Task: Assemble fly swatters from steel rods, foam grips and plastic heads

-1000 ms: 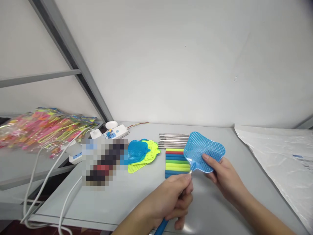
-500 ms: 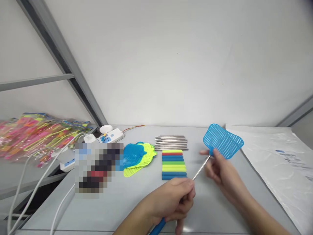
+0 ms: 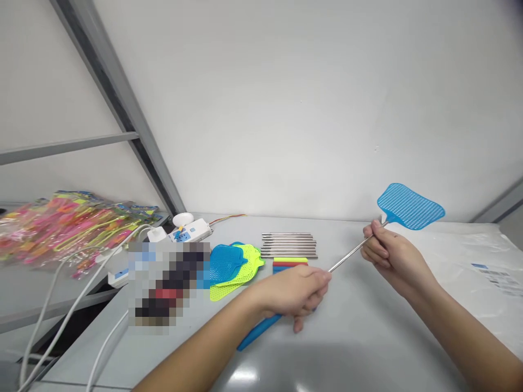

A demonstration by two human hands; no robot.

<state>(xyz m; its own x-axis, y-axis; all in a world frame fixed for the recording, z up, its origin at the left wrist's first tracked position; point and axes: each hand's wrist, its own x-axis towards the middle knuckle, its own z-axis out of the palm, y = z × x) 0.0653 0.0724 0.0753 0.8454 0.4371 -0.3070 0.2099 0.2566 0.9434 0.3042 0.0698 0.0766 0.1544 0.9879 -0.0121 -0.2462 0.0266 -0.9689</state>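
Blue mesh (image 3: 411,207), rod (image 3: 351,255) and right hand (image 3: 392,253) have moved up and to the right since the earlier frame, and a longer stretch of the rod now shows between the two hands. The left hand (image 3: 292,291) and the handle (image 3: 259,331) also sit higher in view.

The right hand pinches the rod just below the mesh, thumb and fingers pressed together, the other fingers curled. The left hand is closed around the upper end of the blue handle, where the rod comes out; its fingers curl beneath, one hanging lower. Mesh, rod and handle form one slanting line, held above the table (image 3: 339,343), with the mesh at the upper right and the handle's end at the lower left.

Just beyond the left hand lie the tubes (image 3: 290,260), partly hidden by it; yellow, red and blue ones show. Behind them is a row of steel rods (image 3: 289,246), laid side by side. Left of these, a blue swatter head (image 3: 227,262) overlaps yellow ones (image 3: 249,267). Farther left come a pixelated patch (image 3: 167,283), a power strip (image 3: 192,231) with plugs, and white cables (image 3: 77,296). Colourful packs (image 3: 77,228) lie in a heap at the far left, by a metal frame (image 3: 122,103). A white plastic sheet (image 3: 461,256) lies at the right, partly behind the right hand and forearm. Behind everything stands a pale wall (image 3: 286,109).
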